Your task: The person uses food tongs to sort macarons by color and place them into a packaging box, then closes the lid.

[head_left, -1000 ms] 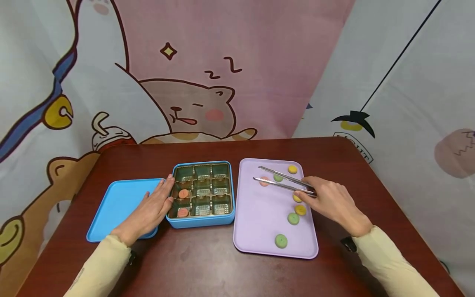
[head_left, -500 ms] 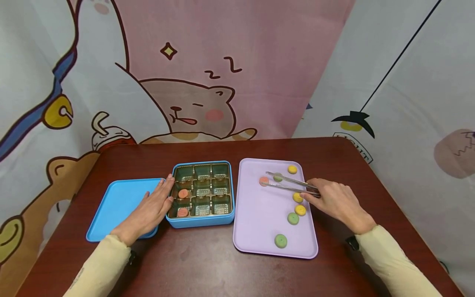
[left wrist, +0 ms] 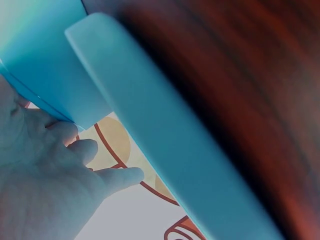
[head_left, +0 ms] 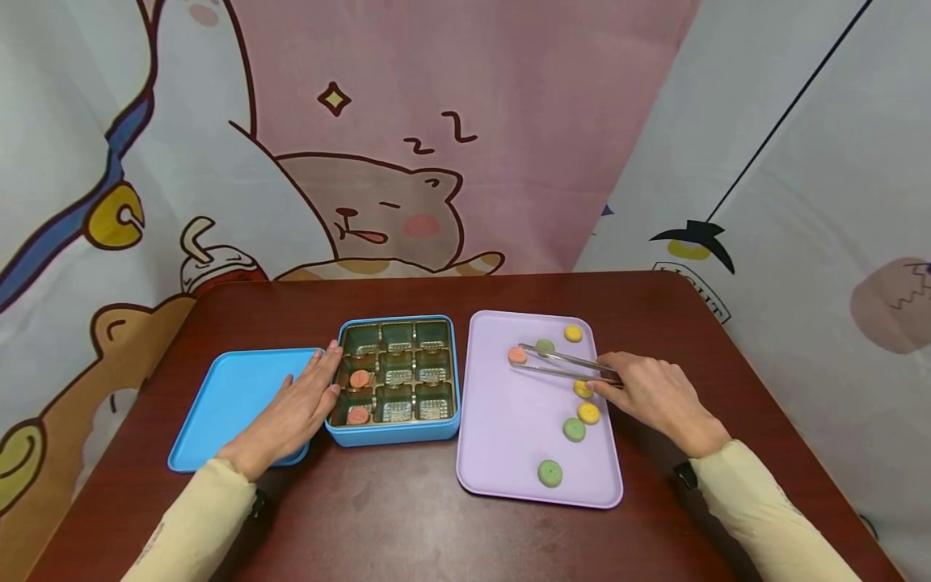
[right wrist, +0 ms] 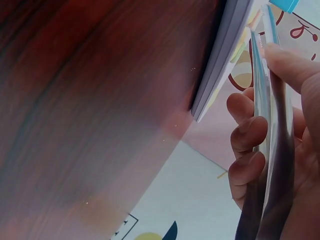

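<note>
In the head view my right hand (head_left: 658, 400) grips metal tongs (head_left: 563, 371) over a lilac tray (head_left: 502, 453). The tong tips stand apart at a pink disc-shaped piece (head_left: 517, 356); whether they touch it I cannot tell. The right wrist view shows the fingers (right wrist: 250, 132) curled round the tong arms. My left hand (head_left: 287, 416) lies with straight fingers against the left side of a blue box (head_left: 393, 435). A gold insert with compartments (head_left: 396, 404) fills the box. One pink piece (head_left: 360, 378) sits in its middle-left compartment, another pink piece (head_left: 358, 415) in the front-left one.
Several yellow pieces (head_left: 588, 413) and green pieces (head_left: 550, 473) lie on the lilac tray. A blue lid (head_left: 225, 412) lies flat on the brown table (head_left: 393, 517), partly under the left forearm. A patterned cloth (head_left: 538, 145) hangs behind the table.
The tong tips have shifted slightly right and toward me, then back left to the pink piece on the tray. Their gap has narrowed. My left hand stays in place.
</note>
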The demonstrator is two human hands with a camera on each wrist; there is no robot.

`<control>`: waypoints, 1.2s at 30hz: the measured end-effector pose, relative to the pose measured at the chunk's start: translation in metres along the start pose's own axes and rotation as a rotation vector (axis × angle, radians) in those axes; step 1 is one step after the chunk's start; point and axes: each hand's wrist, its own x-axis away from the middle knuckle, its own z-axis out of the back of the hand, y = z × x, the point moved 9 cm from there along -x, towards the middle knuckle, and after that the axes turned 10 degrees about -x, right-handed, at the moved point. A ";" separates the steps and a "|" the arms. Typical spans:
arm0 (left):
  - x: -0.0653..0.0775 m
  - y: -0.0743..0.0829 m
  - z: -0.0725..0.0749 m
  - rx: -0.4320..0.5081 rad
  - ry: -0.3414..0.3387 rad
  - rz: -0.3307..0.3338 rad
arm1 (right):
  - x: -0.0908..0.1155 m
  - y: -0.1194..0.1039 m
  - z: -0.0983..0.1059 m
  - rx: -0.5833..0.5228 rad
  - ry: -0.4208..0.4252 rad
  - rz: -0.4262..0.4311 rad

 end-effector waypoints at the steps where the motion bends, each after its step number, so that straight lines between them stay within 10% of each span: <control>1: 0.000 0.000 0.000 -0.001 0.001 -0.001 | 0.000 0.000 0.000 0.001 -0.001 0.001; 36: -0.001 0.000 0.001 -0.011 0.018 -0.001 | 0.000 -0.012 0.008 -0.022 0.069 0.043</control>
